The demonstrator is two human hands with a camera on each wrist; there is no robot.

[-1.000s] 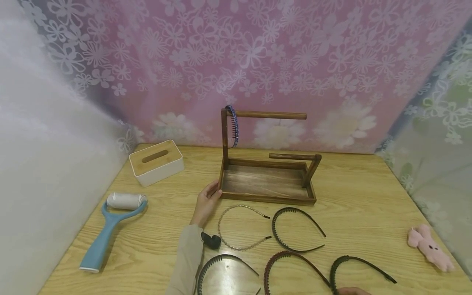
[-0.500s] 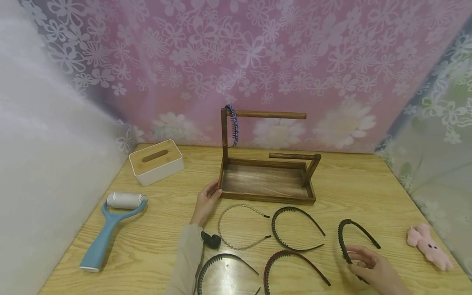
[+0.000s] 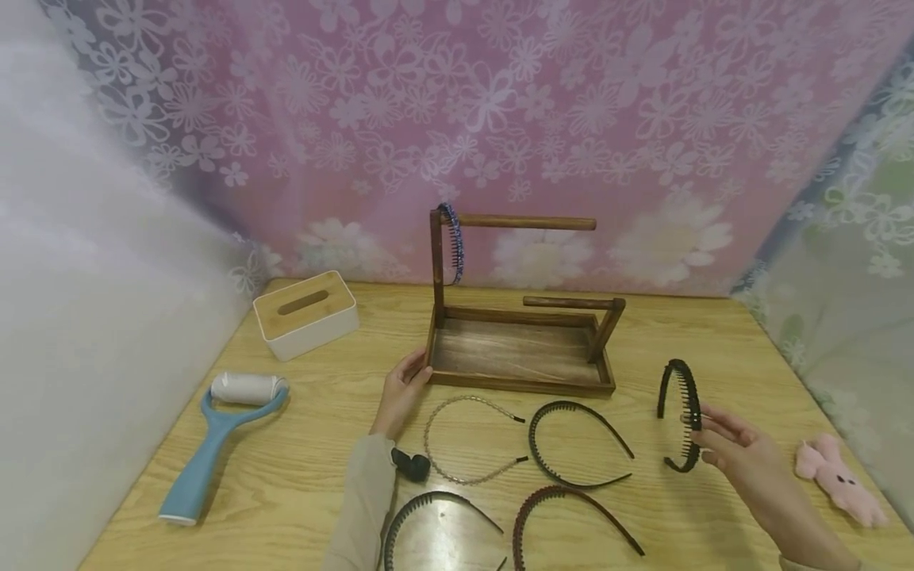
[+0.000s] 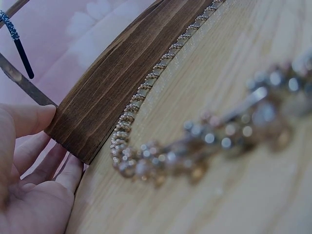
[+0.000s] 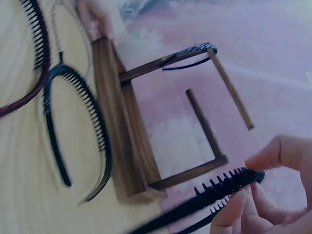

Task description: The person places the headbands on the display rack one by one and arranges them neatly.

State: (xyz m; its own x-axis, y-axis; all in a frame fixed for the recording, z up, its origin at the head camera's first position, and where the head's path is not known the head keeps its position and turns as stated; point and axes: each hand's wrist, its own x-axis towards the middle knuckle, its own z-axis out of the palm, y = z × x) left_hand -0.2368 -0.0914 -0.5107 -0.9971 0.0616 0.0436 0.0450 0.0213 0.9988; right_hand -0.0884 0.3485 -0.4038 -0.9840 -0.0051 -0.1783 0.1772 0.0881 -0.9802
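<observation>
My left hand (image 3: 401, 393) grips the front left corner of the wooden stand (image 3: 521, 387), thumb on the outside in the left wrist view. A blue headband (image 3: 455, 246) hangs at the left end of the stand's upper bar (image 3: 528, 223). My right hand (image 3: 750, 468) pinches a black toothed headband (image 3: 691, 412) upright above the table, right of the stand. In the right wrist view, thumb and fingers hold this black headband (image 5: 214, 192) by its toothed part. The lower bar (image 3: 567, 303) carries nothing.
On the table in front of the stand lie a beaded headband (image 3: 427, 436), a black one (image 3: 531, 436), another dark one (image 3: 389, 531) and a dark red one (image 3: 517, 527). Left are a tissue box (image 3: 307, 333) and a blue lint roller (image 3: 196, 468); right, a pink plush toy (image 3: 842, 484).
My right hand has lifted the black headband from the front right of the table, moved it away from me and turned it upright. My left hand stays on the stand's corner.
</observation>
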